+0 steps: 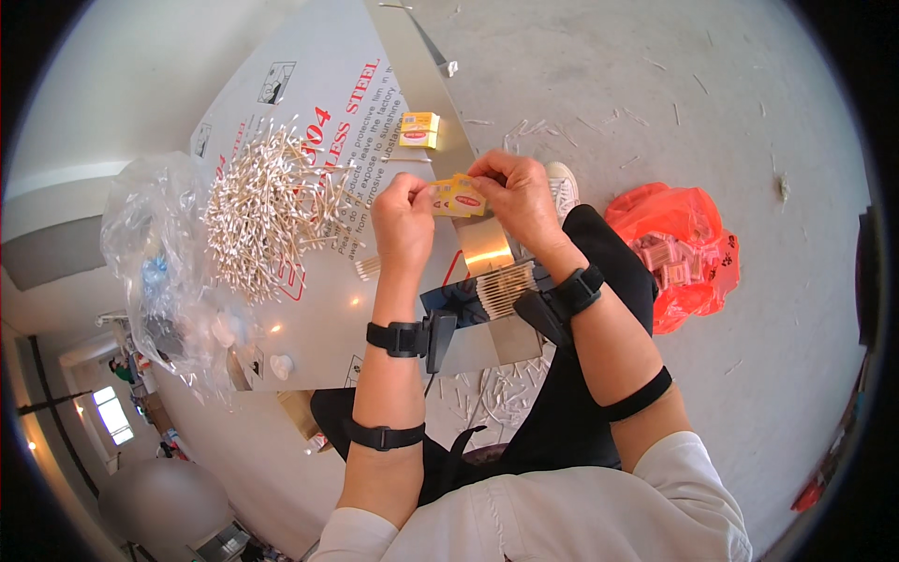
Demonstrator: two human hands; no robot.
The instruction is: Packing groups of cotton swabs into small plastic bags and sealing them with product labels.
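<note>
Above the edge of the metal-sheet table, my left hand (405, 211) is closed, its thumb and finger pinching a small yellow printed card (444, 199). From the other side my right hand (521, 195) pinches the card's right end; I cannot tell if this is one folded card or two overlapping. Just beyond them lies a stack of similar yellow cards (419, 131). Nearer to me, beside my right wrist, a row of cotton swabs (505, 289) lies side by side at the table edge. A large loose heap of cotton swabs (270, 208) spreads left of my left hand.
The table (328, 323) is covered with printed film. A clear plastic bag (154, 267) sits at its left edge, near a small white round thing (281, 366). On the floor at right is a red plastic bag (660, 211) of small packs. Loose swabs (492, 398) litter the floor.
</note>
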